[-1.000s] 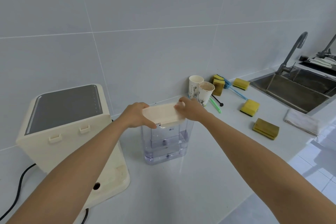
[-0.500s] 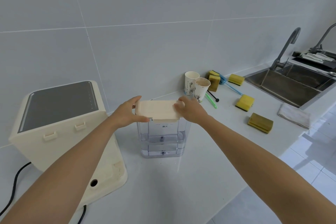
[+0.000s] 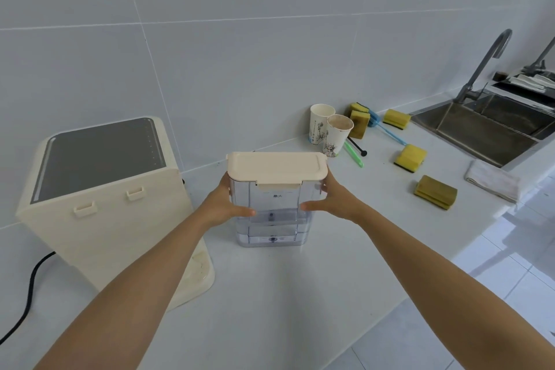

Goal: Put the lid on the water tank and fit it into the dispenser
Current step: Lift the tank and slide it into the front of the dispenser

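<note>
The clear water tank (image 3: 271, 219) stands upright on the white counter, a little water in its bottom. Its cream lid (image 3: 274, 167) sits flat on top. My left hand (image 3: 223, 204) grips the tank's left side and my right hand (image 3: 333, 201) grips its right side, thumbs on the front face. The cream dispenser (image 3: 105, 204) with a dark top panel stands to the left, its back with two small clips turned toward me, about a hand's width from the tank.
Two paper cups (image 3: 329, 132) stand behind the tank by the wall. Several yellow sponges (image 3: 435, 191), a blue brush (image 3: 387, 129) and a folded cloth (image 3: 492, 179) lie to the right before the sink (image 3: 480, 126). A black cable (image 3: 27, 294) trails left of the dispenser. The counter edge runs bottom right.
My hands have slid down from the lid's ends to the tank's sides. The lid now rests flat on the tank.
</note>
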### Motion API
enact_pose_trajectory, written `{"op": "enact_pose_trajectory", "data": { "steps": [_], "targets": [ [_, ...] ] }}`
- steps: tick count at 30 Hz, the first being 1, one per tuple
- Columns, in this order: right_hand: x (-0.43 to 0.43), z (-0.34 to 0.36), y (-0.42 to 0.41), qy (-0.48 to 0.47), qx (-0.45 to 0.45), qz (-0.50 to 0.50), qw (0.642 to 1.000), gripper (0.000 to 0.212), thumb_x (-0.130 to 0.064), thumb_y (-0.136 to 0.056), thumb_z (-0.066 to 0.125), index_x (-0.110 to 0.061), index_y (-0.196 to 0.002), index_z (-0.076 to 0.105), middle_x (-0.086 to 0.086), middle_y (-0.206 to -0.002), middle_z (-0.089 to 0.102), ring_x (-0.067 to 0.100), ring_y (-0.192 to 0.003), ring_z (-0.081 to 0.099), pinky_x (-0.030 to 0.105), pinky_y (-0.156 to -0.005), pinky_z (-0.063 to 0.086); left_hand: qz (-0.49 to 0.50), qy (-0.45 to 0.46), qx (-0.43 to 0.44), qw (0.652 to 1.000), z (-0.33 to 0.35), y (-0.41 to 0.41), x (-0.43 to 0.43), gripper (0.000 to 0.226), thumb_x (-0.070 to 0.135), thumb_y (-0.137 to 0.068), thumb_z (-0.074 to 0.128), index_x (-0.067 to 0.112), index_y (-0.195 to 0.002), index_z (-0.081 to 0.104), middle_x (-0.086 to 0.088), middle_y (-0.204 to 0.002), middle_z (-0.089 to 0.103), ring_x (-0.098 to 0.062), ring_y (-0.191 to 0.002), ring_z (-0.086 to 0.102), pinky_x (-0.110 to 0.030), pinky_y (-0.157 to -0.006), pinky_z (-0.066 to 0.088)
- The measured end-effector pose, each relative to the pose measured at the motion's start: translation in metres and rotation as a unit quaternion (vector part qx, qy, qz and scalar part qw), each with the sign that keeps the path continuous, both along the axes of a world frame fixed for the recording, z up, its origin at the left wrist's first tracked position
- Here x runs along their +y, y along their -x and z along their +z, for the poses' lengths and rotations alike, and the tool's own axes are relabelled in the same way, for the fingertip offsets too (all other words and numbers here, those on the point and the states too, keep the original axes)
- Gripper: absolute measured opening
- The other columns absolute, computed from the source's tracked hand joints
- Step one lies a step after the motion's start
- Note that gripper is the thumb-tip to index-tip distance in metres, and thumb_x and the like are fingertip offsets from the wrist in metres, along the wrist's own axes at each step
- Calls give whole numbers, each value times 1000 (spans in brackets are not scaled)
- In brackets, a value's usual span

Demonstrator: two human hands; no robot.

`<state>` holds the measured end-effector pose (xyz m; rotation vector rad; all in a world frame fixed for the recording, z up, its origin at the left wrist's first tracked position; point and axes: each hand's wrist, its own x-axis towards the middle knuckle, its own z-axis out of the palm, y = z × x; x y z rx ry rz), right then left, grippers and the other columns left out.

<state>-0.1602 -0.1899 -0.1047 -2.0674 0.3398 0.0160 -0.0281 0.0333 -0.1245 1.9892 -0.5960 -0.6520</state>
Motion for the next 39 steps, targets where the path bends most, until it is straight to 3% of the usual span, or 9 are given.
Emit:
{"op": "enact_pose_trajectory", "data": {
  "steps": [4,9,14,20,25,31,33,39],
  "targets": [
    [4,-22,2,-1,28,-6,1000,111,-22,-69,78,-28,-144,-3,-13,-141,24,7,-123,27,23,-98,28,-10,-18,15,1000,-12,3,2,112,16,-61,82,20,-144,7,0,-150,26,-19,-136,27,-26,-107,24],
    [8,-39,-3,-25,58,-39,997,107,-20,-66,80,-21,-144,7,3,-150,30,25,-136,30,37,-111,30,1,-46,8,999,-19,1,-2,103,17,-63,81,16,-142,15,-4,-146,34,-22,-134,32,-31,-108,28],
    [8,-50,-8,-14,79,-77,994,98,-18,-65,81,-9,-140,18,11,-145,35,27,-129,38,34,-101,35,20,-65,13,998,-24,-1,-5,88,20,-62,82,11,-134,33,-9,-135,48,-25,-125,43,-35,-106,35],
    [7,-57,-10,-1,73,-83,994,94,-21,-65,81,-6,-138,23,10,-147,32,26,-132,34,26,-95,29,13,-76,6,997,-26,-2,-6,90,23,-63,81,5,-136,32,-12,-144,41,-26,-132,37,-40,-112,30],
    [7,-57,-9,-4,79,-82,994,91,-21,-65,81,-5,-137,27,11,-147,35,27,-134,33,33,-103,32,16,-73,22,997,-23,0,-5,91,20,-61,82,7,-136,32,-15,-143,43,-28,-131,39,-44,-112,31],
    [7,-47,-7,-2,78,-68,995,78,-22,-64,81,-8,-127,36,11,-146,35,27,-132,36,30,-98,34,24,-59,22,998,-12,7,0,89,18,-61,81,12,-136,33,-10,-143,43,-26,-131,39,-44,-111,33],
    [9,-42,-8,8,74,-61,995,81,-22,-63,82,-6,-128,37,10,-142,39,25,-128,38,29,-95,35,29,-53,21,998,-7,11,4,86,17,-62,81,13,-135,36,-9,-141,46,-26,-130,41,-44,-110,34],
    [15,-21,-5,31,60,-26,997,59,-23,-61,83,-20,-101,40,-8,-106,45,16,-98,46,22,-74,37,56,-51,16,997,10,25,18,81,17,-61,81,13,-131,40,-7,-134,52,-25,-124,47,-43,-107,37]
  ]
}}
